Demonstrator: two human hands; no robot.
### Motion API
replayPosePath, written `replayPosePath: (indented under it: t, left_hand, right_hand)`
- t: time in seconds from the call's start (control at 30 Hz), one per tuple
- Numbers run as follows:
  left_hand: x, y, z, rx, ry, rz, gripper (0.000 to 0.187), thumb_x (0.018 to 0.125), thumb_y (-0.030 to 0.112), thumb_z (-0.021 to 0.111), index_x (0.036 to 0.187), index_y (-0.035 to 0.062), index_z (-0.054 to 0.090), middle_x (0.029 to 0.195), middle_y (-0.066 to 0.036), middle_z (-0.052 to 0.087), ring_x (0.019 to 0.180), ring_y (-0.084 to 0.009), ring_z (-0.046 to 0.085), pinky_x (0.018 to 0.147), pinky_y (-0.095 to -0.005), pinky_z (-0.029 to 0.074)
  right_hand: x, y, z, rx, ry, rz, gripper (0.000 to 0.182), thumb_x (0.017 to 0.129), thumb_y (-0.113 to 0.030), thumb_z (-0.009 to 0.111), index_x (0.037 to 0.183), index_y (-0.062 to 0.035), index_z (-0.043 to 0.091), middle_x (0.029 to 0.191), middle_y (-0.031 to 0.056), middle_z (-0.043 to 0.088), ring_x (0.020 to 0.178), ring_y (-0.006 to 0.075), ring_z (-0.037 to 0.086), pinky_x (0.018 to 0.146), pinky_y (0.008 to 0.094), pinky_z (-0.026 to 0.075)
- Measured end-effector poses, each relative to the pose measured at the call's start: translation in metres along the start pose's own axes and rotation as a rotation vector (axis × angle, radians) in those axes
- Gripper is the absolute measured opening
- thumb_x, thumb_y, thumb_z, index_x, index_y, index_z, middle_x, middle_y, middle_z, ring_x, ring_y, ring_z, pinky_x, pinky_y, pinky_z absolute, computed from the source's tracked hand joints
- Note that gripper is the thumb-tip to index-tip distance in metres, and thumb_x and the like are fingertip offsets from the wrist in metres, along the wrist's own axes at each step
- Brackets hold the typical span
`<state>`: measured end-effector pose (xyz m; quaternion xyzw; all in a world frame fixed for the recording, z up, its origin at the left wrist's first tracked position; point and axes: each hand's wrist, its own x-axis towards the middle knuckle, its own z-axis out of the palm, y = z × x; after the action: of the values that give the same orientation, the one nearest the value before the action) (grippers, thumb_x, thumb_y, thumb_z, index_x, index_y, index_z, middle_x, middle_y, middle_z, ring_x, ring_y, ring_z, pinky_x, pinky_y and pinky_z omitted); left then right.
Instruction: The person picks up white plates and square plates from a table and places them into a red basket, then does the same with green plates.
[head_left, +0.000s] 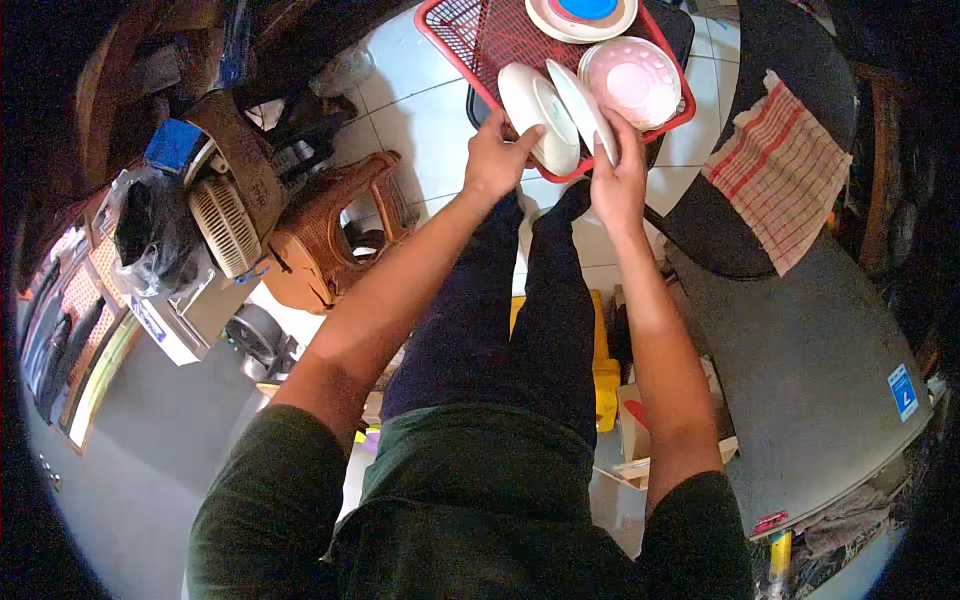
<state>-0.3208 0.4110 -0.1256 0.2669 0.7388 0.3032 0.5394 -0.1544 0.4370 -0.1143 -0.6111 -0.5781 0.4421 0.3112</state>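
Observation:
My left hand (497,155) grips the rim of a white plate (530,100), tilted with its hollow side facing right. In my right hand (620,170) a second white plate (578,100) is held almost on edge, close beside the first. Both plates are over the near part of a red plastic basket (505,45). Just right of them, a stack of pinkish plates (635,80) lies in the basket. Farther back sits a white plate (545,22) with a blue round dish (588,6) on top.
A checked red-and-white cloth (780,170) hangs over a dark round surface (700,235) at right. Left stand a brown wicker piece (335,235), a beige fan (224,225) and a blue box (173,145). White floor tiles (410,120) show beneath the basket.

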Motion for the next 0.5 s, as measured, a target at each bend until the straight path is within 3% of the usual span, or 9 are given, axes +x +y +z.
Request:
replayPosePath:
  t: [0.23, 0.5]
  left_hand:
    - [-0.005, 0.017, 0.003, 0.032, 0.054, 0.029, 0.036, 0.086, 0.019, 0.072, 0.11, -0.0045, 0.058, 0.09, -0.013, 0.066, 0.075, -0.0185, 0.067, 0.063, -0.0315, 0.059]
    - [-0.004, 0.016, 0.002, -0.153, -0.023, -0.036, 0.031, 0.089, 0.017, 0.067, 0.109, -0.0038, 0.057, 0.094, -0.014, 0.066, 0.075, -0.0183, 0.067, 0.065, -0.0317, 0.058]
  right_hand:
    - [0.005, 0.005, 0.025, 0.023, -0.099, -0.027, 0.038, 0.086, -0.002, 0.058, 0.124, -0.006, 0.056, 0.12, 0.0164, 0.056, 0.114, 0.035, 0.054, 0.1, 0.0423, 0.041]
    - [0.001, 0.01, 0.038, 0.061, -0.173, -0.019, 0.04, 0.09, -0.018, 0.063, 0.127, -0.0053, 0.055, 0.122, 0.0181, 0.058, 0.115, 0.0357, 0.054, 0.099, 0.043, 0.042]
